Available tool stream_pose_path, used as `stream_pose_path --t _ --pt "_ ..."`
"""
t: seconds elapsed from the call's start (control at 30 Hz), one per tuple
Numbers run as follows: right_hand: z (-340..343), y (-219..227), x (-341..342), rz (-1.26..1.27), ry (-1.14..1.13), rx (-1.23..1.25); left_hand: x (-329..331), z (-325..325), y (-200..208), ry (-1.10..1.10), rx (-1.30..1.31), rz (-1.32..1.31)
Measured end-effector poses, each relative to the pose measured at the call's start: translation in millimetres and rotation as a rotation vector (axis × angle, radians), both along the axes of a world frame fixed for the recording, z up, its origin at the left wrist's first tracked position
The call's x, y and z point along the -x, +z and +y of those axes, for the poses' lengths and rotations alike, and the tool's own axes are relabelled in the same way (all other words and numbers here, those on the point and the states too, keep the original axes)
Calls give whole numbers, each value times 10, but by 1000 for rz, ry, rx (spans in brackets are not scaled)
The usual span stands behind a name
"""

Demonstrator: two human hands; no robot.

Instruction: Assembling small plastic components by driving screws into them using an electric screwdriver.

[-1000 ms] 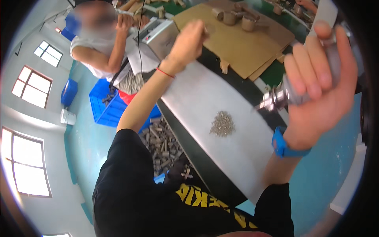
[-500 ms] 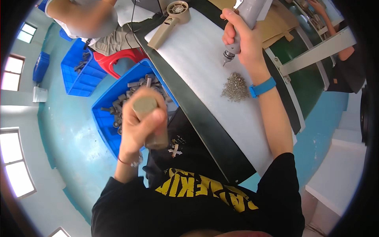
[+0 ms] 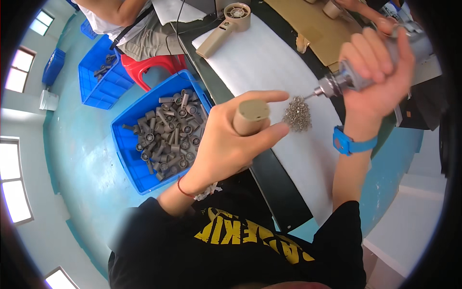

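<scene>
My left hand (image 3: 230,143) grips a tan plastic cylinder part (image 3: 250,117) upright above the table's near edge. My right hand (image 3: 380,72) holds a grey electric screwdriver (image 3: 358,72), its bit pointing left and down at a small heap of silver screws (image 3: 297,113) lying on the white foam mat (image 3: 269,62). A blue watch is on my right wrist. The cylinder sits just left of the screw heap.
A blue bin (image 3: 159,130) of several grey-tan cylinder parts stands on the floor at my left. A tan hair-dryer body (image 3: 224,29) lies on the mat's far end. Another person sits on a red stool (image 3: 159,65) beside a second blue bin (image 3: 101,72). Cardboard (image 3: 313,24) lies beyond.
My left hand has lifted the tan cylinder from over the blue bin up to the table edge. My right hand with the screwdriver has drawn back to the right of the screws.
</scene>
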State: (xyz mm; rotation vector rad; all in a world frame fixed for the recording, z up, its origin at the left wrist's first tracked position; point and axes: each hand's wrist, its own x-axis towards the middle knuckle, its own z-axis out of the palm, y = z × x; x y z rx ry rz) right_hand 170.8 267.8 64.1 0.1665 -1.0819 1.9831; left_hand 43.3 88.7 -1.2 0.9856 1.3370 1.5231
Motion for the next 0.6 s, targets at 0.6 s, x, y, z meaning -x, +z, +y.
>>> stream_pose_path --t 0.6 --pt "-160 290 -354 9 160 23 -219 17 215 -55 -208 225"
